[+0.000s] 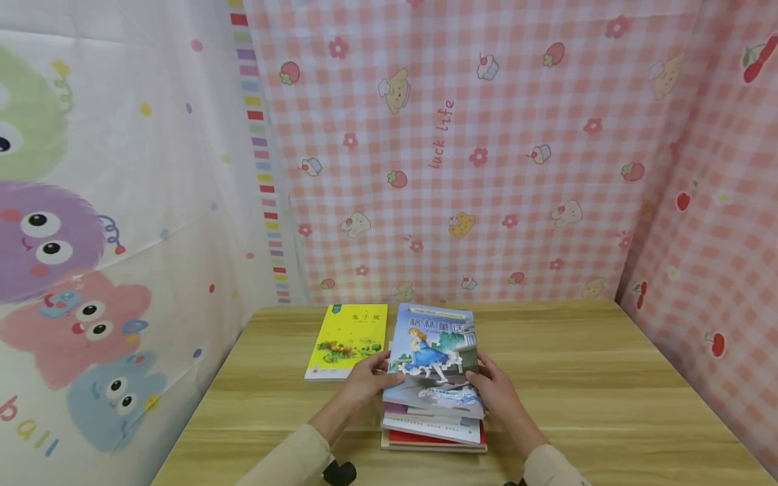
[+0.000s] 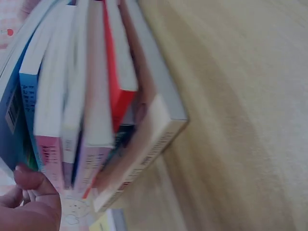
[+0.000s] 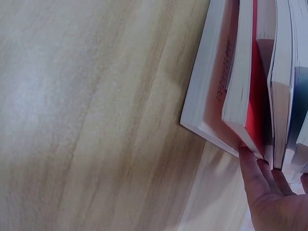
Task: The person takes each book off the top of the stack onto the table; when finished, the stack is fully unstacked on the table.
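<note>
A stack of several books stands in the middle of the table, its top book (image 1: 434, 351) showing a girl in a blue dress. My left hand (image 1: 367, 379) grips the stack's left side, thumb on the top cover. In the left wrist view that thumb lies by the blue book's (image 2: 14, 130) spine. On the opposite side my right hand (image 1: 494, 386) holds the stack, thumb over the cover's edge. The right wrist view shows its fingers (image 3: 255, 175) along the page edges, near a red-covered book (image 3: 256, 96). Lowest lies a thick pale book (image 2: 159, 110), jutting out from under the others.
A yellow book (image 1: 349, 341) lies flat on the wooden table (image 1: 577, 378), just left of the stack. Behind the table hangs a pink checked curtain (image 1: 486, 196). A white cartoon-print curtain (image 1: 176, 169) runs along the left side.
</note>
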A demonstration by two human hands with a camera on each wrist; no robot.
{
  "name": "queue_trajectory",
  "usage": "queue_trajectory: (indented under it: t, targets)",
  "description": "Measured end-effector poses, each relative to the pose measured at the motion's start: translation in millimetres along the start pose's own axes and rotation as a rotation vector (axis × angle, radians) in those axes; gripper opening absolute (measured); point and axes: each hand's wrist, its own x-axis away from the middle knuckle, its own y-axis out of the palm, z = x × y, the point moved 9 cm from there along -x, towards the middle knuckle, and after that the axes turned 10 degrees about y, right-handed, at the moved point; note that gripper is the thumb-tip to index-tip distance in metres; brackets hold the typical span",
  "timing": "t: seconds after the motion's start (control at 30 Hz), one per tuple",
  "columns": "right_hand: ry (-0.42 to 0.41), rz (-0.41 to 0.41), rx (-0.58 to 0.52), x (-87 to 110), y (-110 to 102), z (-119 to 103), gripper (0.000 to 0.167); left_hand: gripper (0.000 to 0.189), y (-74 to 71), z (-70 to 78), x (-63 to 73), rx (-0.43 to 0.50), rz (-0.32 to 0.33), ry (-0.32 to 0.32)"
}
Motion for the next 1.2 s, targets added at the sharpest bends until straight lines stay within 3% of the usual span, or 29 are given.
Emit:
queue_trajectory:
  t: [0.2,0.43,0.83,1.03,1.2]
  targets:
    - [-0.004,0.002,-0.004,1.0,-2.8,-0.3,0.059,0.082,7.9,9.8,-1.6,0.072,-0.056,-0.033]
    - [-0.029,0.012,-0.012,2.7,-4.4,-0.9,0.059,0.082,16.5,9.1,2.2,0.173,-0.110,-0.058]
    - [-0.032,-0.012,-0.017,5.5,-5.4,2.1,0.064,0.077,11.8,-2.9,5.4,0.251,-0.027,-0.047]
    - [-0.024,-0.017,-0.077,6.6,-5.4,2.8,0.058,0.077,-2.9,0.5,4.2,0.353,0.032,-0.032]
    - [-0.036,-0.012,-0.041,6.9,-4.7,3.1,0.057,0.075,-22.3,11.5,2.0,0.372,0.070,0.021]
